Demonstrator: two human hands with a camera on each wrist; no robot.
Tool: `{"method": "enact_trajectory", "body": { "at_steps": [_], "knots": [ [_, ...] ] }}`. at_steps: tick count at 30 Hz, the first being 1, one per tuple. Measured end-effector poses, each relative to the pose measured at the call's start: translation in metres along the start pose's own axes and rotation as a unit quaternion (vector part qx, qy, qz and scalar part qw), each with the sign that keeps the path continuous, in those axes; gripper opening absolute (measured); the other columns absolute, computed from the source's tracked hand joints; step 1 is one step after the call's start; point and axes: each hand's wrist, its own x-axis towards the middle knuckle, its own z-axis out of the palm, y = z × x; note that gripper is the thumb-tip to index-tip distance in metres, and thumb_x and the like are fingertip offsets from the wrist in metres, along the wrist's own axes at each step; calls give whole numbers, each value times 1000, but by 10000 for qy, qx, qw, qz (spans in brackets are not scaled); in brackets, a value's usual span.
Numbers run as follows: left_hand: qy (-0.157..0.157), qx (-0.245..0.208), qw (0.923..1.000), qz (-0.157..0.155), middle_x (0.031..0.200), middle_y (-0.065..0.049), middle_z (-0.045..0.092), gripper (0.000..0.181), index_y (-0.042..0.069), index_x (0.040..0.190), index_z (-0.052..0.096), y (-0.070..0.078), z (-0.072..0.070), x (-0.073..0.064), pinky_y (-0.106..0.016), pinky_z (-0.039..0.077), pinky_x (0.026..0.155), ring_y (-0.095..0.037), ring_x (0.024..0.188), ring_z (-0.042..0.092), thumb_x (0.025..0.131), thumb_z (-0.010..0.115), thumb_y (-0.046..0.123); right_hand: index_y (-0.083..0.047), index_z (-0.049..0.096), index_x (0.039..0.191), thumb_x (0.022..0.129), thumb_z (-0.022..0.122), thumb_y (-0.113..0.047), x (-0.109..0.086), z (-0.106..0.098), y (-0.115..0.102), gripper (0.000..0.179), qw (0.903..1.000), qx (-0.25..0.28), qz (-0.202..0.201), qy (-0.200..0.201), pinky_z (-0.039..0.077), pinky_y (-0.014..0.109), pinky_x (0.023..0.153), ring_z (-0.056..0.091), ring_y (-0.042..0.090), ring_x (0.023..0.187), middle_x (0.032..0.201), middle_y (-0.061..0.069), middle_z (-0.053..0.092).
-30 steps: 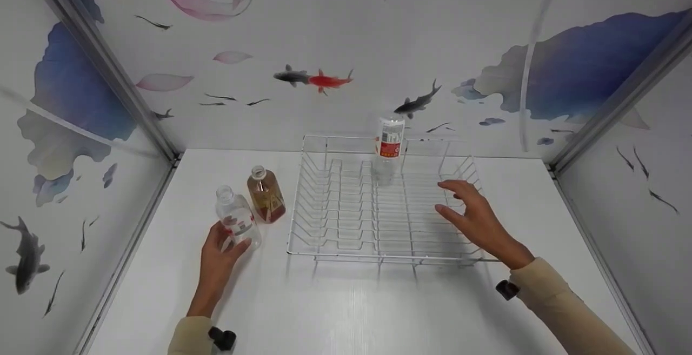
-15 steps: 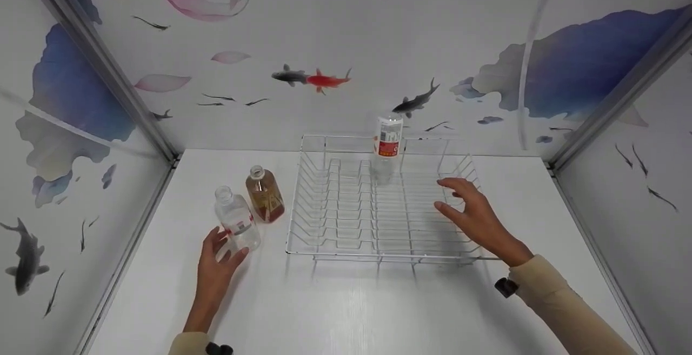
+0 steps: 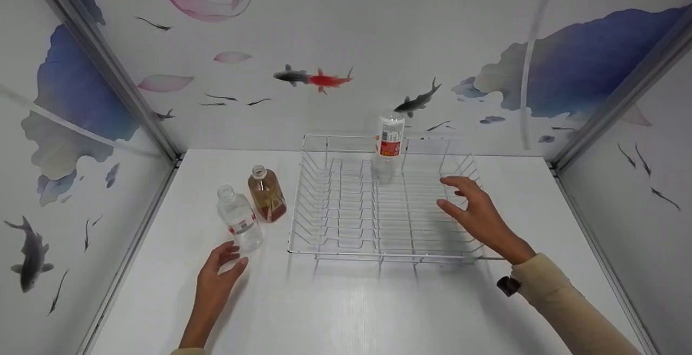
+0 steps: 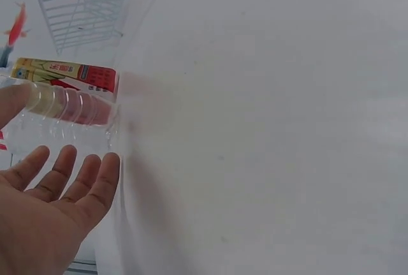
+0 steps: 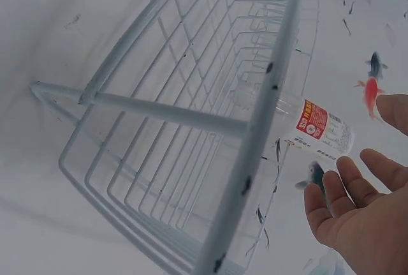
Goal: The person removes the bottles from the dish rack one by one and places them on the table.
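Observation:
My left hand [image 3: 219, 276] is just in front of a clear plastic bottle [image 3: 240, 222], fingers spread and apart from it. That bottle stands uncapped on the white table, with a red and white label. Right behind it is an amber bottle [image 3: 267, 195], also uncapped, with some reddish-brown colour low down; its yellow and red label [image 4: 67, 74] shows in the left wrist view. Over the right side of a white wire rack [image 3: 335, 256] hovers my right hand [image 3: 481, 217], relaxed and holding nothing. Toward the rack's back, another clear bottle [image 3: 390, 141] stands upside down, its red and white label [image 5: 312, 122] facing out.
White panels printed with fish, petals and blue leaves enclose the table [image 3: 324, 312] at the back and sides. Metal strips [image 3: 130, 95] run along the corners. The rack's raised rim and wire dividers stand between the hands.
My left hand has let go of the clear bottle and drawn back toward the front of the table. The bottle stays standing in place. My right hand has hardly moved.

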Motion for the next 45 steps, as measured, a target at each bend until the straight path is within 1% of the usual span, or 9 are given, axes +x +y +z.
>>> {"method": "enact_trajectory", "body": {
  "at_steps": [4, 8, 11, 15, 24, 29, 33, 37, 45],
  "knots": [
    [-172, 42, 9997, 151, 159, -13, 57, 65, 8, 165, 44, 3, 3, -1, -54, 51, 119, -32, 149, 53, 108, 73, 23, 2, 59, 152, 104, 77, -8, 0, 0, 1, 53, 10000, 31, 79, -35, 50, 61, 112, 55, 39, 143, 153, 21, 60],
    [-208, 69, 9995, 213, 155, -14, 59, 64, 7, 164, 45, 5, 5, -3, -54, 52, 118, -32, 146, 55, 109, 73, 24, 1, 59, 152, 104, 77, -10, 0, 1, 3, 52, 9999, 22, 133, -40, 49, 62, 111, 55, 38, 144, 154, 20, 60],
    [-246, 52, 9992, 313, 152, -14, 62, 59, 7, 160, 51, 3, 8, -5, -36, 56, 112, -31, 143, 58, 108, 74, 24, 0, 60, 152, 104, 77, -10, -1, 1, 4, 52, 9999, 41, 120, -20, 49, 60, 111, 55, 37, 144, 154, 19, 60],
    [-377, 34, 9978, 541, 150, -15, 65, 53, 6, 154, 58, 2, 16, -9, -25, 58, 104, -31, 140, 61, 107, 76, 22, 1, 60, 152, 104, 77, -9, 0, 0, 5, 52, 9999, 81, 94, -3, 50, 58, 111, 55, 36, 143, 153, 19, 61],
    [-931, -129, 9919, 857, 154, -12, 64, 56, 5, 155, 58, 16, 29, -12, -47, 58, 112, -33, 145, 59, 105, 78, 18, 0, 58, 154, 107, 74, -13, 1, 1, 6, 51, 9990, 296, 319, -126, 47, 59, 115, 53, 38, 145, 156, 20, 58],
    [-1176, -158, 9881, 978, 160, -14, 59, 63, 3, 160, 53, 22, 33, -12, -45, 56, 114, -36, 150, 55, 104, 79, 17, -1, 58, 154, 108, 74, -16, 2, 1, 6, 51, 9982, 372, 431, -168, 46, 61, 115, 53, 37, 146, 156, 19, 58],
    [-1311, -195, 9854, 1064, 165, -15, 54, 71, 5, 163, 49, 27, 37, -12, -43, 55, 115, -38, 155, 49, 103, 81, 25, -3, 58, 154, 109, 73, -22, 3, 2, 4, 51, 9976, 392, 517, -254, 47, 60, 116, 53, 37, 146, 157, 18, 57],
    [-1428, -271, 9833, 1094, 170, -16, 48, 78, 8, 166, 46, 31, 40, -9, -45, 51, 118, -39, 159, 42, 102, 82, 33, -3, 58, 154, 109, 73, -23, 5, 4, 4, 52, 9971, 451, 521, -309, 47, 62, 116, 53, 38, 146, 158, 18, 57],
    [-1615, -318, 9790, 1203, 173, -14, 44, 86, 11, 170, 40, 39, 47, -4, -52, 47, 122, -37, 161, 40, 100, 84, 34, -2, 58, 154, 109, 73, -22, 10, 6, 1, 51, 9964, 554, 517, -392, 46, 64, 118, 52, 40, 147, 158, 20, 57]
  ]
}}
